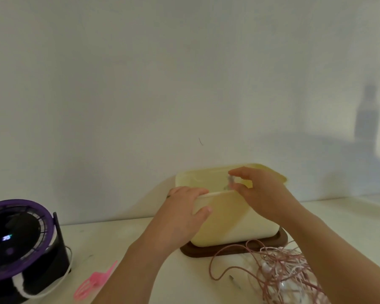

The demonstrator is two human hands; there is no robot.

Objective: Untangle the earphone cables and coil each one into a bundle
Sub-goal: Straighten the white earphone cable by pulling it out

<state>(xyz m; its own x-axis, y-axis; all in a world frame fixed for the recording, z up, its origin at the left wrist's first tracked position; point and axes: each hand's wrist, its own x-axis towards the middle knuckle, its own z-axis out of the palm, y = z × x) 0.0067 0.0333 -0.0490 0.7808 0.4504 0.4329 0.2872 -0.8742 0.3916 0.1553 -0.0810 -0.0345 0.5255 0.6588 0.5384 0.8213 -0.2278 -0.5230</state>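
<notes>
Tangle first: earphone cables [283, 270], pink + white, sit in one messy heap on the table [140, 238], front right, just beside the front right corner of the dark wood tray [206, 252]. No real long axis tbh. It's a blob running from that tray corner down to the bottom edge of the view. One pink strand loops out to the left and lies flat on the table in front of the tray. A couple of white earbuds show in the middle of the mess. The right forearm passes over the heap's right side.

Both hands are up at the box, apart from the cables. Left hand [182, 207] has its grip on the cream box [228, 220]: fingers curled over the near rim at the left corner, thumb pressed on the front wall. Right hand [257, 191] is over the box opening, grip pinching a small pale bit [231, 179] btw thumb and fingertips. It's too blurry to say what it is. The box stands on the tray, long side facing the camera, close to the wall [140, 84].

Writing/brands: there's a tiny lit readout on the purple + black fan [20, 238] at far left, digits too blurred to read. A pink plastic thing [94, 281] lies on the table near the fan, handle pointing up-right toward the box.
</notes>
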